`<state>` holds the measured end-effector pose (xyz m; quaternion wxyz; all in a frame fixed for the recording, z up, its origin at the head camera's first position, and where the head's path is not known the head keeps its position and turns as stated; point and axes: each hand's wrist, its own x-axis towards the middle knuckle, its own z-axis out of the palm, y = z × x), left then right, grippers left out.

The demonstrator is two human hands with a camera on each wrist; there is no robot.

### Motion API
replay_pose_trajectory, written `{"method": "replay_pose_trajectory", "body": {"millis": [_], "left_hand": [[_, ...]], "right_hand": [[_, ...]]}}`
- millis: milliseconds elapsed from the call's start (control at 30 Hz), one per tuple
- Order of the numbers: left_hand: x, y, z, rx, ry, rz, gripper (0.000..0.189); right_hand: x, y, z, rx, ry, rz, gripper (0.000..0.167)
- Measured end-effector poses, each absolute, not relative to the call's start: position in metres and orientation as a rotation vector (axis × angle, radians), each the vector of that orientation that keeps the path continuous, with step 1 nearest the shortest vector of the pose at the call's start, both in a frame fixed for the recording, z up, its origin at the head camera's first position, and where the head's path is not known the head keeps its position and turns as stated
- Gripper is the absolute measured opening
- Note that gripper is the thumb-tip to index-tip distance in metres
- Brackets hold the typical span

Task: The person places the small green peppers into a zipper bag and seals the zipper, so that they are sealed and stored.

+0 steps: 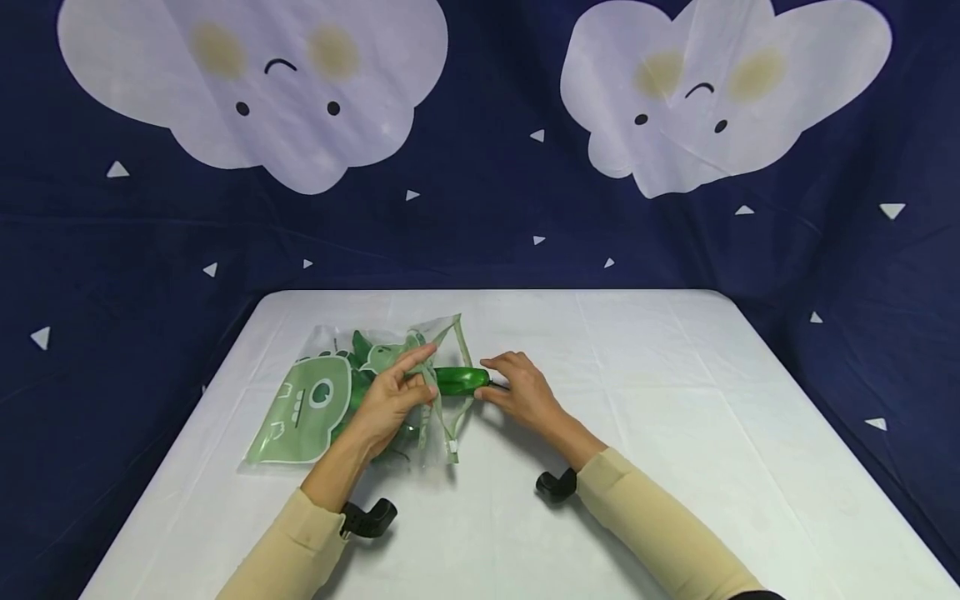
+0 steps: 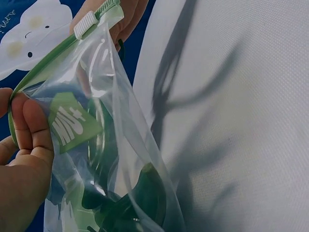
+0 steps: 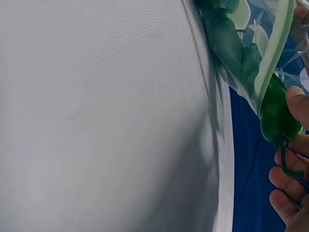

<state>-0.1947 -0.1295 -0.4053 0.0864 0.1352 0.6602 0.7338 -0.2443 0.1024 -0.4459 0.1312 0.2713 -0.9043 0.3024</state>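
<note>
A clear zip bag (image 1: pixel 306 417) with a pale green cartoon print lies on the table, its mouth spread open to the right. At that mouth my left hand (image 1: pixel 388 402) holds the green-edged rim between thumb and fingers. A glossy green pepper (image 1: pixel 463 381) pokes partly out of the opening, stem end to the right. My right hand (image 1: pixel 529 395) pinches it near the stem, and the right wrist view shows the thumb against its side. More green peppers (image 2: pixel 140 203) show through the plastic, partly hidden by print and folds.
A white cloth-covered table (image 1: pixel 637 400) carries everything. Behind it hangs a dark blue curtain (image 1: pixel 480 225) with white clouds and small triangles. The bag's white slider (image 2: pixel 86 25) sits at one end of the zip. Black wrist cameras are strapped below both hands.
</note>
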Motion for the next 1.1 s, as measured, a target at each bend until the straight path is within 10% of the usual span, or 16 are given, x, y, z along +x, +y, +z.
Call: {"method": "replay_pose_trajectory", "body": {"millis": [1100], "left_hand": [[-0.193,-0.13,-0.404,0.411,1.95,2.18,0.067]], "right_hand": [[-0.209,0.159,-0.457,0.724,-2.593,1.307,0.032]]}}
